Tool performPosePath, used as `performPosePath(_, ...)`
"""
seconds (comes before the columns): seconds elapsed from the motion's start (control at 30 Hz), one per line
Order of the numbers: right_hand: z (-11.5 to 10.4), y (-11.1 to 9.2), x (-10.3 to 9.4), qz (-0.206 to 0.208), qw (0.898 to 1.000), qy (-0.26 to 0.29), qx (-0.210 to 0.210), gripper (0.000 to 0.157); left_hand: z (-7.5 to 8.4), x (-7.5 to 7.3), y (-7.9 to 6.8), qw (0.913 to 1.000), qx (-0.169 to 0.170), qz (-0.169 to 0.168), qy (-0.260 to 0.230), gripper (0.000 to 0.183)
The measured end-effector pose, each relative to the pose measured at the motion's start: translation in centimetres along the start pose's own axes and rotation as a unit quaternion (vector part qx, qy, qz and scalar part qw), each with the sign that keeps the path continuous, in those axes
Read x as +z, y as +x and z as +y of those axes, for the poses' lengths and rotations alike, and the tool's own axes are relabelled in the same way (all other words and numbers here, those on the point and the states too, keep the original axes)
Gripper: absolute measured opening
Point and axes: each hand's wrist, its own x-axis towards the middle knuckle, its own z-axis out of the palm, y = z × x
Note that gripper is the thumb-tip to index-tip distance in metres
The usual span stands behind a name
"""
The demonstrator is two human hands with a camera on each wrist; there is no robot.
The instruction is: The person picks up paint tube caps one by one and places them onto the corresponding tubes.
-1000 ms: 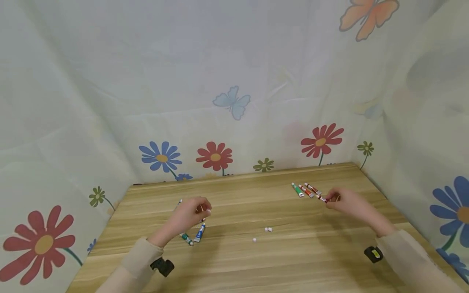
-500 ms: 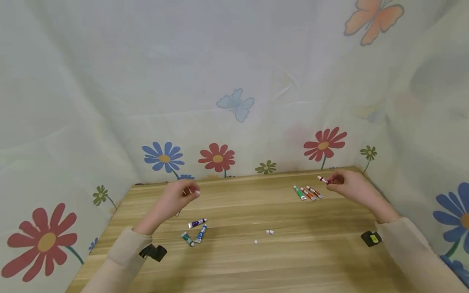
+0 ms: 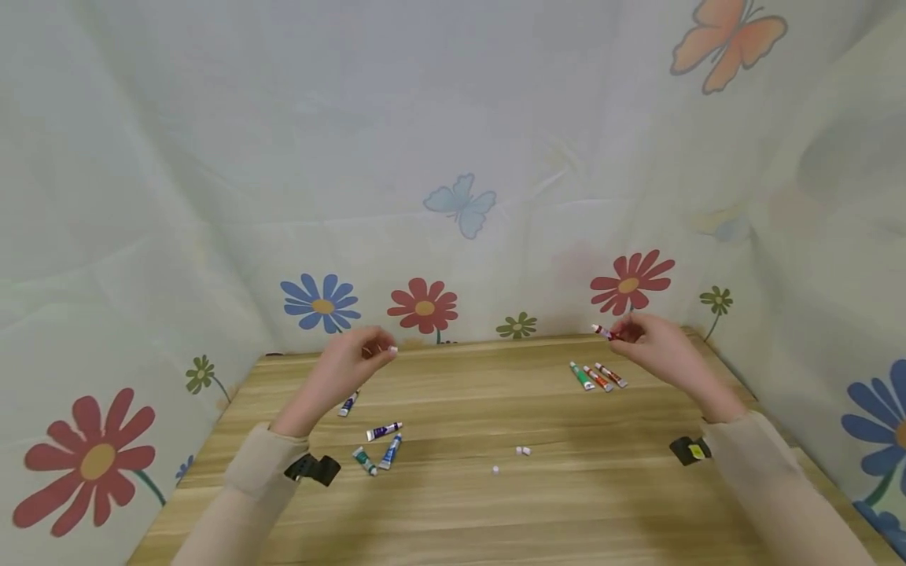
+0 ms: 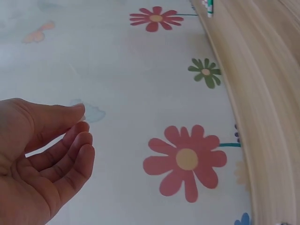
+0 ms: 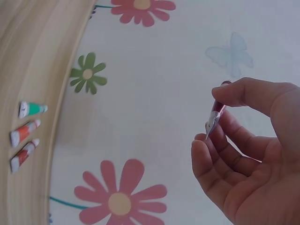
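Above the table's back left, my left hand (image 3: 343,368) pinches a small white cap (image 3: 392,349) between thumb and fingertips; in the left wrist view the fingers mostly hide it. My right hand (image 3: 654,350) grips a small dark red paint tube (image 5: 217,110), raised over the back right, its pale tip pointing left toward the other hand. Below the right hand lie a green paint tube (image 3: 582,376), an orange-red tube (image 3: 598,379) and a brownish-red tube (image 3: 612,375), side by side. The two hands are well apart.
On the table's left lie a purple tube (image 3: 384,431), a blue tube (image 3: 391,452), a dark green tube (image 3: 364,461) and a dark blue tube (image 3: 349,403). Small white caps (image 3: 522,451) rest near the middle. A flower-printed cloth (image 3: 453,267) stands behind the wooden table (image 3: 453,519).
Both hands have risen from the table, the left with the white cap, the right with the dark red tube. The right hand has lately shifted left; the purple and dark blue tubes are uncovered.
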Motion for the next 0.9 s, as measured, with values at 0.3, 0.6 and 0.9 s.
performPosePath(0.3,-3.0,1.5,0.9,0.042,0.998,0.016,-0.049,0.017,2.6,-0.3,1.7,0.9987,0.027,0.035,-0.026,0.017)
performPosePath(0.6,-6.6,2.5,1.7,0.051,0.994,0.05,-0.085,0.014,4.8,-0.4,2.6,0.9949,0.051,0.064,-0.06,0.021)
performPosePath(0.9,-9.1,3.0,2.5,0.052,0.99,0.079,-0.109,0.013,6.1,-0.2,3.3,0.9904,0.074,0.069,-0.094,0.018)
